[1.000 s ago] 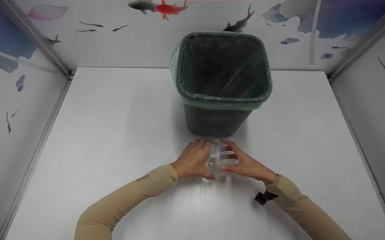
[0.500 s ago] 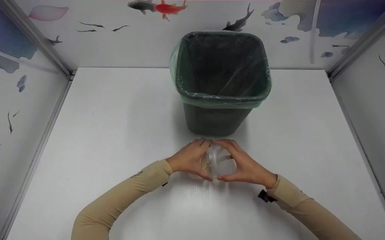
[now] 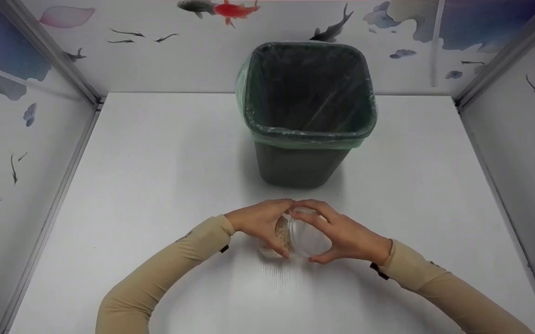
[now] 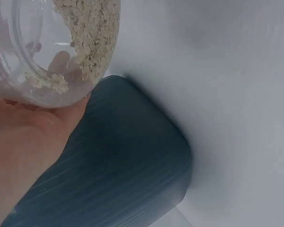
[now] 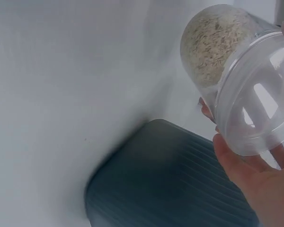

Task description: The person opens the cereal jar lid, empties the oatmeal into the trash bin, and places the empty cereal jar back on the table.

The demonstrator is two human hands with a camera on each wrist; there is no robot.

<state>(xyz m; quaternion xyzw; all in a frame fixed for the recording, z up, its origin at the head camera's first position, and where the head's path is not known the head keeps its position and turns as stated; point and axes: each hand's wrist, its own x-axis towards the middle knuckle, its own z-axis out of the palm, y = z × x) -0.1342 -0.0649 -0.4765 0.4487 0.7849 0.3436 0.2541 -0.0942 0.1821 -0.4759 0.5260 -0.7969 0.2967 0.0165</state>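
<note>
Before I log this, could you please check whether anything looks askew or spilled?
The clear round plastic jar of pale flakes, between the left hand and right hand, looks odd: tipped off upright, with the flakes banked unevenly; no spill plainly shows.

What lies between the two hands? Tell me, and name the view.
The head view shows a clear container of pale flakes between left hand and right hand.

Jar [image 5: 220, 54] clr glossy plastic; oat flakes [image 4: 97, 35] rough, matt. Bin [image 3: 300, 167] @ 12 o'clk ribbed matt plastic, liner [image 3: 304, 143] shiny plastic. Tabletop [image 3: 179, 153] smooth. Sleeves [image 3: 170, 264] matt cloth.
</note>
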